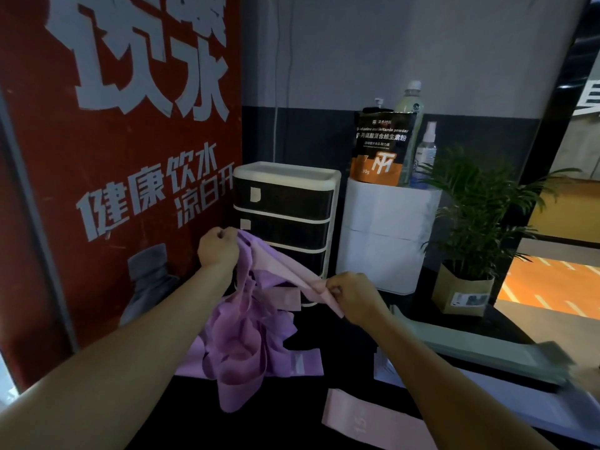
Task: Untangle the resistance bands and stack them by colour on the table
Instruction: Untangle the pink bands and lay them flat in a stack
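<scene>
A tangle of purple resistance bands hangs above the black table, its lower loops drooping onto the surface. My left hand grips the top of the tangle, raised in front of the drawer unit. A pale pink band stretches from that grip down to my right hand, which pinches its other end. Another purple band lies flat on the table under the tangle. A single pink band lies flat near the front edge.
A black-and-cream drawer unit stands at the back, beside a white box carrying a powder pouch, a bottle and a spray bottle. A potted plant sits to the right. A grey-green tray and papers lie right. A red poster wall stands left.
</scene>
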